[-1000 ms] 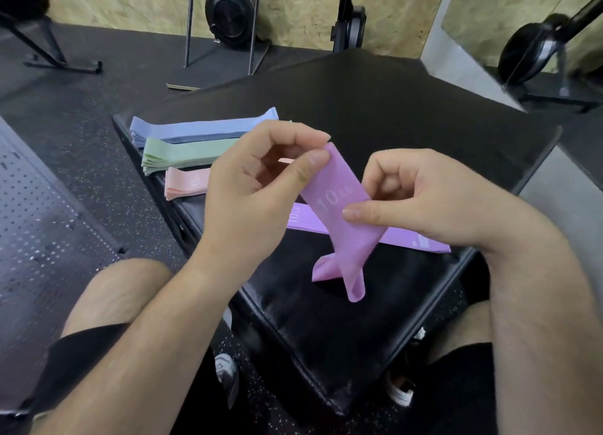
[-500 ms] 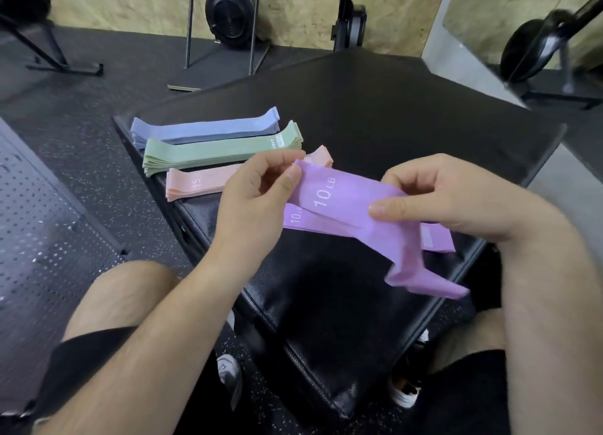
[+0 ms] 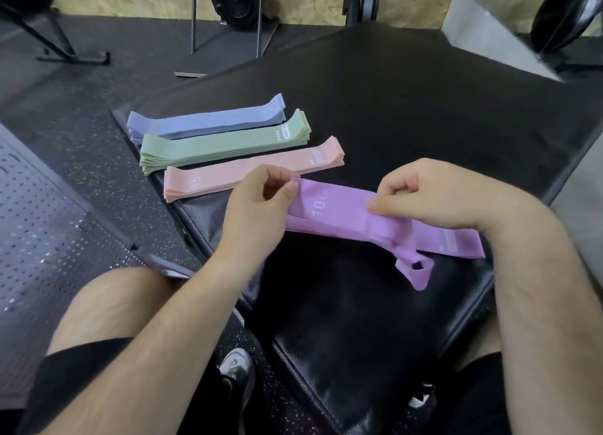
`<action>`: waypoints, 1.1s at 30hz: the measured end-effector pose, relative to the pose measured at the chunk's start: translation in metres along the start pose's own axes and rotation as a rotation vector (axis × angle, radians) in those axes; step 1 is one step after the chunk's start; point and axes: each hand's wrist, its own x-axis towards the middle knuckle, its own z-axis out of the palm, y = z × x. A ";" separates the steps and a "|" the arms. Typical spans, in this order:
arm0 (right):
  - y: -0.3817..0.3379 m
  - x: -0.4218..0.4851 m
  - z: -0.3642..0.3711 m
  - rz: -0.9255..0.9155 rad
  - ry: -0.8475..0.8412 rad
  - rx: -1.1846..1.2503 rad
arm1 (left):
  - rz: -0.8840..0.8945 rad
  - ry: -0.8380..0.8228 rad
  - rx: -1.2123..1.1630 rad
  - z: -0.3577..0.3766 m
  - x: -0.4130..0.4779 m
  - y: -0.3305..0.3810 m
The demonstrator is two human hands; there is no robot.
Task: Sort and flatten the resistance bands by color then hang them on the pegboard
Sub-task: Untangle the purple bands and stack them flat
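The left hand (image 3: 257, 206) pinches one end of a purple band (image 3: 336, 216) between thumb and curled forefinger. The right hand (image 3: 434, 196) pinches the same band further along, thumb on top and the other fingers tucked in. Between the two grips the band runs fairly flat, its "10 LB" print facing up. Past the right hand its tail twists and droops in a small loop low over the black pad (image 3: 408, 102). Whether the loop touches the pad I cannot tell.

Another purple band (image 3: 463, 244) lies flat on the pad underneath, its end poking out beside the right wrist. Just beyond the hands, three flat stacks lie side by side on the pad: pink (image 3: 222, 177) nearest, marked 15, then green (image 3: 222, 144), then blue (image 3: 202, 124). A pegboard (image 3: 49, 222) lies on the floor by the person's left knee.
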 end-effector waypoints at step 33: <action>0.017 0.046 0.040 0.032 0.106 -0.132 | 0.635 -0.135 0.722 0.034 -0.006 -0.024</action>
